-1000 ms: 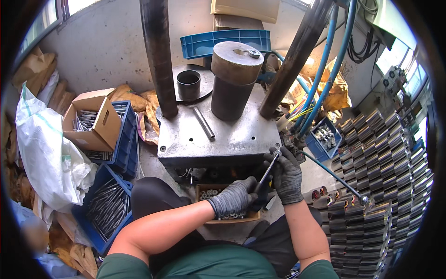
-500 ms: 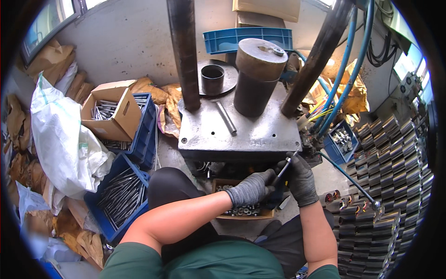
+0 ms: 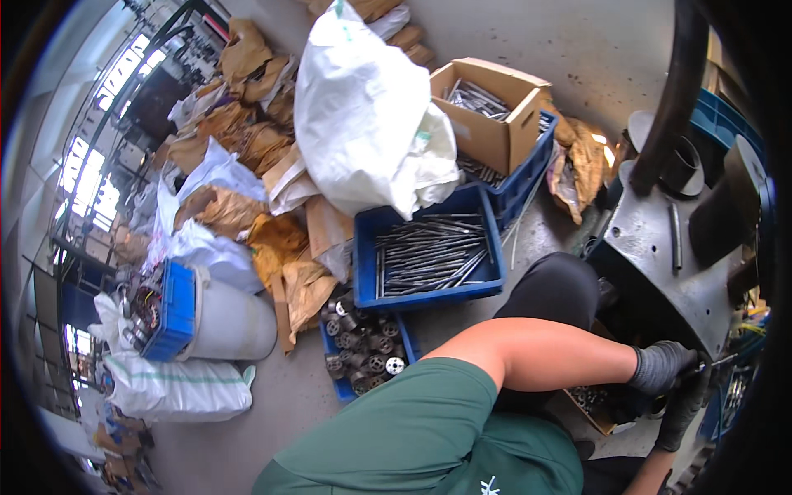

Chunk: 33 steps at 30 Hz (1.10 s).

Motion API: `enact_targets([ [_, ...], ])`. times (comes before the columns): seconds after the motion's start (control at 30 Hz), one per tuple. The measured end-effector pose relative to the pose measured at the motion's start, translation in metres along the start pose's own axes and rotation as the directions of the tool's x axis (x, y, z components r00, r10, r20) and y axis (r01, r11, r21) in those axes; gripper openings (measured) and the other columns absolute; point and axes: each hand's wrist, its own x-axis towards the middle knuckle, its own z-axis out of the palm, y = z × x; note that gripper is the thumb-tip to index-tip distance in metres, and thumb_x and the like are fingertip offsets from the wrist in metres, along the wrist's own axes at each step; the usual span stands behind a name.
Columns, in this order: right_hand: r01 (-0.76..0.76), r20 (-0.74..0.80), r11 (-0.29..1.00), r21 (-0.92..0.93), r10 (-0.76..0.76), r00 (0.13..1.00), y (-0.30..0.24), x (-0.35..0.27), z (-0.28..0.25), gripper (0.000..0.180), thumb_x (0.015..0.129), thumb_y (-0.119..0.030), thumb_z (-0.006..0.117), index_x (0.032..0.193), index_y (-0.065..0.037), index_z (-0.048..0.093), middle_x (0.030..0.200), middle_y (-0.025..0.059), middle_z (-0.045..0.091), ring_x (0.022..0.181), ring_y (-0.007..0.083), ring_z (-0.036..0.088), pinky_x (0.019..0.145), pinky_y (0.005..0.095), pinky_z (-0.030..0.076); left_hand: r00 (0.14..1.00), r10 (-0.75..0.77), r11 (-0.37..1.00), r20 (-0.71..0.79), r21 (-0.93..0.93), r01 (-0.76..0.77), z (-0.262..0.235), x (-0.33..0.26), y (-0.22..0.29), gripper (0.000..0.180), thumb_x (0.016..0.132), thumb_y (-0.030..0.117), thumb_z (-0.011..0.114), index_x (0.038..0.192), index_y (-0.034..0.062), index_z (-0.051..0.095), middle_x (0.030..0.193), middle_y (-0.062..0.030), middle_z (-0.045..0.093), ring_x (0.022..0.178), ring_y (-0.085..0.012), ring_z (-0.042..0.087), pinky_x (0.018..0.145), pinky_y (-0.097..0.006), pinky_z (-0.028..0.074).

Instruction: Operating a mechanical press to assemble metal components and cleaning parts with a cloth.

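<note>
My left hand (image 3: 662,368), in a grey knit glove, is closed at the right side of the view, by the front edge of the steel press table (image 3: 637,223). Just below it my right hand (image 3: 683,414), also gloved, has its fingers up around the same spot. A thin metal rod (image 3: 724,360) runs through both hands, its bright end sticking out to the right. Most of the rod is hidden by the gloves. Under my forearm stands a cardboard box (image 3: 596,412) with small metal parts. Another short rod (image 3: 676,235) lies on the table top.
A blue crate (image 3: 429,304) full of long rods stands left of my knee. Behind it, a cardboard box (image 3: 485,130) of rods rests on another crate. Nearby are a blue bin (image 3: 342,388) of round metal parts, a white sack (image 3: 371,115) and a grey bucket (image 3: 235,318).
The view has swung to the left, so the table and my hands now appear at the right edge. My hands stay together around the rod.
</note>
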Motion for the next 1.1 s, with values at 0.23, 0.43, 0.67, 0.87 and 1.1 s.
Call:
enact_targets([
  [0.23, -0.249, 0.438, 0.902, 0.354, 0.075, 0.896, 0.010, 0.043, -0.008, 0.062, 0.099, 0.004, 0.054, 0.158, -0.012, 0.043, 0.122, 0.0030, 0.057, 0.107, 0.0146, 0.058, 0.094, 0.0289, 0.051, 1.000, 0.029, 0.771, 0.006, 0.636, -0.026, -0.040, 0.001, 0.001, 0.034, 0.074, 0.026, 0.080, 0.100, 0.0035, 0.075, 0.099, -0.0192, 0.076, 0.095, -0.0334, 0.075, 0.081, -0.040, 0.058],
  [0.43, -0.120, 0.488, 0.993, 0.014, 0.098, 0.867, -0.002, 0.046, -0.007, 0.056, 0.104, -0.007, 0.049, 0.159, -0.008, 0.041, 0.133, 0.0091, 0.057, 0.114, 0.0165, 0.057, 0.095, 0.0291, 0.049, 0.748, 0.214, 0.973, -0.629, 0.207, -0.104, -0.153, -0.159, 0.088, 0.030, 0.085, 0.017, 0.074, 0.110, 0.0021, 0.064, 0.105, -0.0192, 0.065, 0.100, -0.0373, 0.068, 0.088, -0.049, 0.055],
  [0.67, -0.013, 0.548, 0.915, -0.402, 0.252, 0.798, -0.028, 0.055, -0.049, 0.053, 0.109, -0.009, 0.053, 0.160, -0.007, 0.040, 0.142, 0.0087, 0.056, 0.109, 0.0114, 0.063, 0.086, 0.0214, 0.055, 0.297, -0.253, 0.743, -0.921, 0.012, 0.669, -0.216, -0.506, -0.037, 0.030, 0.098, 0.015, 0.073, 0.123, 0.0013, 0.065, 0.110, -0.0104, 0.073, 0.101, -0.0189, 0.069, 0.091, -0.034, 0.058],
  [0.87, -0.318, 0.456, 0.856, -0.408, 0.493, 0.741, -0.011, 0.023, -0.021, 0.062, 0.107, -0.022, 0.062, 0.161, -0.004, 0.039, 0.140, 0.0092, 0.063, 0.110, 0.0114, 0.063, 0.087, 0.0226, 0.055, -0.546, -0.433, 0.051, -0.717, -0.624, 0.779, -0.159, -0.835, -0.107, 0.039, 0.088, 0.035, 0.078, 0.105, -0.0004, 0.073, 0.096, -0.0187, 0.077, 0.094, -0.0301, 0.073, 0.086, -0.041, 0.056],
  [1.1, -0.374, 0.410, 0.838, -0.397, 0.527, 0.745, 0.021, 0.009, -0.070, 0.051, 0.103, -0.015, 0.063, 0.151, -0.005, 0.050, 0.101, 0.0040, 0.068, 0.070, 0.0080, 0.059, 0.057, 0.0242, 0.049, -0.605, -0.794, -0.179, -0.067, -0.924, 0.338, -0.084, -0.801, -0.088, 0.064, 0.091, 0.054, 0.073, 0.133, 0.0084, 0.061, 0.125, -0.0155, 0.070, 0.102, -0.0377, 0.072, 0.084, -0.054, 0.059],
])
